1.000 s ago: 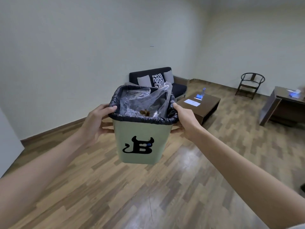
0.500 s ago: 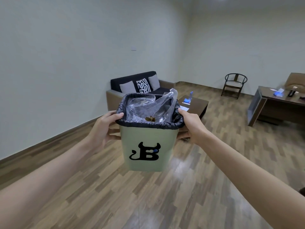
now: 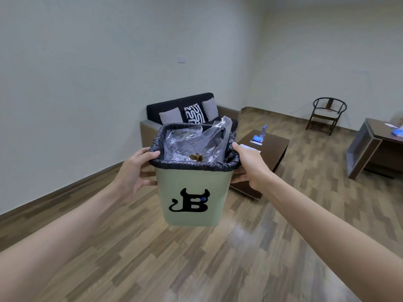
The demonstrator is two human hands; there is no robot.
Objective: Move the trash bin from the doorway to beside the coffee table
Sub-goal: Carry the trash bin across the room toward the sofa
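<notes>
A pale green trash bin point(image 3: 192, 197) with a black cartoon "B" logo and a black liner hangs in the air in front of me, upright. Clear plastic and some brown scraps lie inside it. My left hand point(image 3: 134, 171) grips its left rim and side. My right hand point(image 3: 250, 166) holds the right rim. The dark wooden coffee table point(image 3: 277, 149) stands just behind and to the right of the bin, its near end partly hidden by the bin and my right hand.
A black sofa point(image 3: 185, 114) with cushions stands against the wall behind the bin. A water bottle point(image 3: 263, 130) and papers lie on the coffee table. A round-backed chair point(image 3: 327, 115) stands far right, a dark desk point(image 3: 375, 147) at the right edge. Wood floor spreads below.
The sofa and coffee table have grown larger and nearer as I carry the bin toward them. Both hands keep the same grip on the bin.
</notes>
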